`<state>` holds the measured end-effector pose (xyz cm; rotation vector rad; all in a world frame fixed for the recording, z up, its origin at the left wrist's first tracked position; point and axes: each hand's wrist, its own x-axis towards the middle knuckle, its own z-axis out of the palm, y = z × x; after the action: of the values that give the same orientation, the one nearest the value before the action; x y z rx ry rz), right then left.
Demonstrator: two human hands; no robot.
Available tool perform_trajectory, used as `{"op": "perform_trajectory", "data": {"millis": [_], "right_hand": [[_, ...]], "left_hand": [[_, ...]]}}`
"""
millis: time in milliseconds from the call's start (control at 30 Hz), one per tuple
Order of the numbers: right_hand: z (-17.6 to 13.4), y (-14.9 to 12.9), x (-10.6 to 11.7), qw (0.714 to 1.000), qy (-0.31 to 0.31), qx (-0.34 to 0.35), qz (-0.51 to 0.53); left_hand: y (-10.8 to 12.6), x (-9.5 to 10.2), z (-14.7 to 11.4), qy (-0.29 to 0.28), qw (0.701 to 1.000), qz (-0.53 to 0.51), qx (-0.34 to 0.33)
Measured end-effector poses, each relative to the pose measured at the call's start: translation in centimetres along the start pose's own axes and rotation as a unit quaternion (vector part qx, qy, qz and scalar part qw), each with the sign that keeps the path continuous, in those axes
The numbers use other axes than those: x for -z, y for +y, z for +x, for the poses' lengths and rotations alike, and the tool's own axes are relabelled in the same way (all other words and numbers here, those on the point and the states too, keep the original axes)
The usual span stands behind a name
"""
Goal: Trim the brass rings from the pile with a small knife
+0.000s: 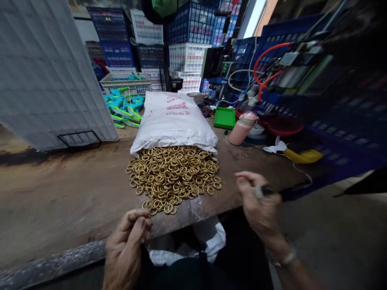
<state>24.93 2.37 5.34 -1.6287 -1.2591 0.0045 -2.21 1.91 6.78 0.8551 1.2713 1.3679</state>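
A heap of brass-coloured rings [175,173] spills from the mouth of a white woven sack [178,121] onto the brown tabletop [81,193]. My left hand [128,245] is at the heap's front edge, thumb and fingers pressed together in a pinch; whatever lies between them is hidden. Right of the heap, my right hand [261,205] is above the table's front edge with its fingers curled closed. A pale band and a dark piece show at its fingers, too blurred to name. Below the table edge, an open white bag [216,237] lies at my lap.
A tall grey-white panel [54,76] stands at left. Turquoise and green parts [125,104] lie behind it. At right are a green tray [224,118], a pink bottle [242,128], a red bowl [286,125] and a machine with orange hoses [260,60]. Stacked crates [190,24] fill the back.
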Motion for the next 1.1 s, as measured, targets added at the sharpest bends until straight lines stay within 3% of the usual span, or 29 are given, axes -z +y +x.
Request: {"op": "perform_trajectory", "data": {"millis": [133, 233, 400, 533, 733, 833, 967, 1100], "right_hand": [[-1.0, 5.7, -2.0, 0.99, -0.092, -0.052, -0.089], [-2.3, 8.0, -3.0, 0.975, -0.174, -0.028, -0.134], [-2.5, 6.3, -4.1, 0.948, -0.243, 0.016, -0.204], [-2.3, 5.1, -4.8, 0.917, -0.289, 0.033, -0.274], [-2.2, 5.5, -5.1, 0.915, -0.286, 0.01, -0.286], [-2.3, 5.4, -5.2, 0.933, -0.277, -0.023, -0.226], [-3.3, 3.6, -5.7, 0.961, -0.257, -0.105, -0.013], [-4.9, 0.9, -6.3, 0.917, -0.285, -0.208, 0.186]], "left_hand": [[-5.8, 1.1, 0.6, -0.036, 0.992, 0.047, 0.111], [-8.1, 1.5, 0.1, -0.079, 0.982, 0.051, 0.163], [-9.4, -0.4, -0.8, -0.139, 0.97, 0.056, 0.189], [-10.0, -1.6, -1.1, -0.239, 0.95, 0.072, 0.187], [-9.8, -3.0, -0.8, -0.298, 0.935, 0.109, 0.156], [-9.1, -4.5, -0.5, -0.293, 0.935, 0.122, 0.156], [-8.5, -6.2, 0.1, -0.256, 0.949, 0.097, 0.155], [-8.2, -6.8, 0.5, -0.226, 0.963, 0.073, 0.126]]}}
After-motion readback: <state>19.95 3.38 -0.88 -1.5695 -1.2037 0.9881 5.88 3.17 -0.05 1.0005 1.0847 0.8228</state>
